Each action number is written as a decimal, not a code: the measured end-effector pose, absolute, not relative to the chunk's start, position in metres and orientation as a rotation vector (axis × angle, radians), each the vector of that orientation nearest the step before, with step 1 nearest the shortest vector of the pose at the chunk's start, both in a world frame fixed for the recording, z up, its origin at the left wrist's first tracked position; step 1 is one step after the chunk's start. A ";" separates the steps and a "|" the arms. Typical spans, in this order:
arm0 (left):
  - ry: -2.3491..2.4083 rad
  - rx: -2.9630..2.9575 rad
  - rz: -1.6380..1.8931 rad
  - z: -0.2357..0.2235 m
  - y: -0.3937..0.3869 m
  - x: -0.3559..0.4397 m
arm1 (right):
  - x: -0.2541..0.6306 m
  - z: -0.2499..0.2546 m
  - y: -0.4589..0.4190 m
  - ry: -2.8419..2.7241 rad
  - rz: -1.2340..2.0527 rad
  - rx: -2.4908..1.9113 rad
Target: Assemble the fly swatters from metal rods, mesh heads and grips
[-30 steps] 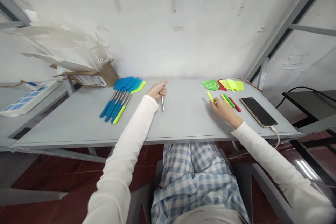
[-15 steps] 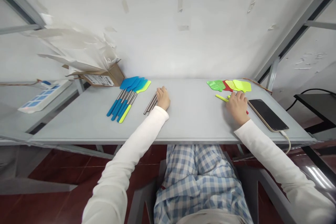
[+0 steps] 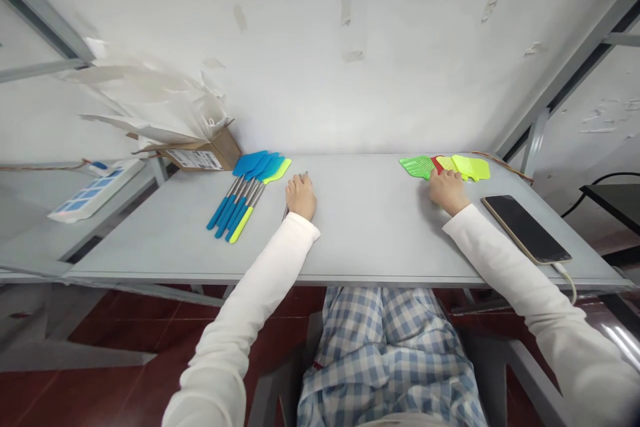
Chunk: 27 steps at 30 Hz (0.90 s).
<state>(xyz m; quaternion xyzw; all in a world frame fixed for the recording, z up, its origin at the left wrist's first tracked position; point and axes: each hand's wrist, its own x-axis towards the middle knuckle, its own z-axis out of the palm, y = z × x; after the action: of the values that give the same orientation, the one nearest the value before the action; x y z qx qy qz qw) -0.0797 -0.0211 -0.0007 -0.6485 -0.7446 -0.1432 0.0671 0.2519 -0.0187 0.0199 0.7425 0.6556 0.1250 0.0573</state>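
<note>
My left hand [image 3: 301, 197] rests on the table with curled fingers around thin metal tubes; only their ends show past it. To its left lie several fly swatters side by side, with blue heads [image 3: 250, 163], metal shafts and blue grips. One among them has a yellow-green head [image 3: 278, 171] and grip. On the right, my right hand [image 3: 449, 191] is closed just in front of loose swatter heads: a green one [image 3: 416, 166], a red one [image 3: 437, 163] mostly covered, and yellow ones [image 3: 473, 167]. The coloured handles at this hand are hidden by it.
A phone [image 3: 525, 230] with a white cable lies right of my right hand. An open cardboard box [image 3: 225, 150] with white wrapping stands at the back left. A white power strip [image 3: 97, 190] is farther left. Wall and metal frame border the table [image 3: 370, 233].
My right hand has moved away from me, closer to the swatter heads. The yellow and red handles that stuck out around it are now out of sight. My left hand covers more of the tubes.
</note>
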 end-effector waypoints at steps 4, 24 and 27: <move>-2.243 -1.963 -0.445 0.000 -0.018 -0.086 | 0.257 0.006 -0.018 2.028 0.534 2.282; -2.374 -1.726 -0.510 -0.003 -0.054 -0.185 | 0.229 -0.005 -0.019 2.745 0.619 2.125; -2.312 -1.808 -0.475 -0.003 -0.047 -0.190 | 0.221 -0.007 -0.023 2.903 0.490 2.016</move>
<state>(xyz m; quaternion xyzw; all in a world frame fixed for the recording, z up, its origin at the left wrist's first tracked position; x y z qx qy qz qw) -0.1897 -0.0471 -0.0031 -0.6060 -0.7749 -0.1590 0.0842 0.2211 -0.0227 -0.0065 0.5522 0.7951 0.1342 -0.2118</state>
